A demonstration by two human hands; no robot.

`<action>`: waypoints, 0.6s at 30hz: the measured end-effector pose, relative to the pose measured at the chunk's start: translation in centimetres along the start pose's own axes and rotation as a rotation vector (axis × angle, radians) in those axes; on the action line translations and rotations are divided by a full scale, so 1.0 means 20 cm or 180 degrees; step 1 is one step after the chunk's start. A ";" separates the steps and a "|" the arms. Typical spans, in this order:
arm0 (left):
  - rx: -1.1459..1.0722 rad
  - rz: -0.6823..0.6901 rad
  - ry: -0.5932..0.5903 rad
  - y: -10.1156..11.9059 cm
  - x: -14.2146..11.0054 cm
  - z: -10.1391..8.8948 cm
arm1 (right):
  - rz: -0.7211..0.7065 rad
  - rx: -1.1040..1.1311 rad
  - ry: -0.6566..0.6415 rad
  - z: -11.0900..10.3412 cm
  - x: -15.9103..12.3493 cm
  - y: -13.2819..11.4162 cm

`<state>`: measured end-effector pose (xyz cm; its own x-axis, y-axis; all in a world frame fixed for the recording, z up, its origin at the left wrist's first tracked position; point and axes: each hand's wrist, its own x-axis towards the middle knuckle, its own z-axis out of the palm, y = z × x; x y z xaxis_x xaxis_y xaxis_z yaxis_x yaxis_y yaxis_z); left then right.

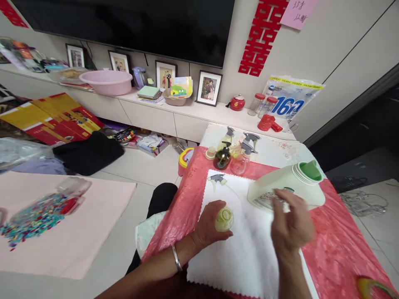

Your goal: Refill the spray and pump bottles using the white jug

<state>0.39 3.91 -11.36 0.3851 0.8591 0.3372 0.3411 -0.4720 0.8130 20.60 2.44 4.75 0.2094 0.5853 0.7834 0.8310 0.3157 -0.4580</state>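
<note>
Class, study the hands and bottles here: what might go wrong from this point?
The left hand holds the small uncapped yellowish bottle; any contents might spill if it tilts. The right hand, blurred, is in front of the large pale jug and could knock it. The spray head lying loose on the white cloth might get swept aside.

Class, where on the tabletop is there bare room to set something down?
Bare: the white mat between the left hand and right hand; the red cover between the right hand and the curved yellowish object. Crowded: around the mat's far edge, with the dark pump bottle, clear bottle and jug.
</note>
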 end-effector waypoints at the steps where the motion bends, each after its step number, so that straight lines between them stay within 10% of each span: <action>1: -0.0005 -0.0007 0.0011 0.00 0.00 0.00 | 0.0349 -0.0026 0.0441 -0.08 0.01 0.03; 5: -0.0024 -0.0035 -0.0016 -0.01 -0.01 0.01 | 0.1321 -0.0286 0.1232 -0.30 0.05 0.26; 11: -0.0071 0.0053 -0.0010 0.02 0.01 0.00 | 0.2479 0.0080 0.0102 -0.36 0.02 0.55; 18: -0.0085 0.0127 0.0015 0.02 0.01 0.00 | 0.2415 -0.0183 0.0017 -0.28 -0.01 0.76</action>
<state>0.56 3.95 -10.90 0.3938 0.8406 0.3718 0.3024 -0.5005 0.8112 36.05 3.02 -0.04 0.7365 0.6227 0.2644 0.4837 -0.2115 -0.8493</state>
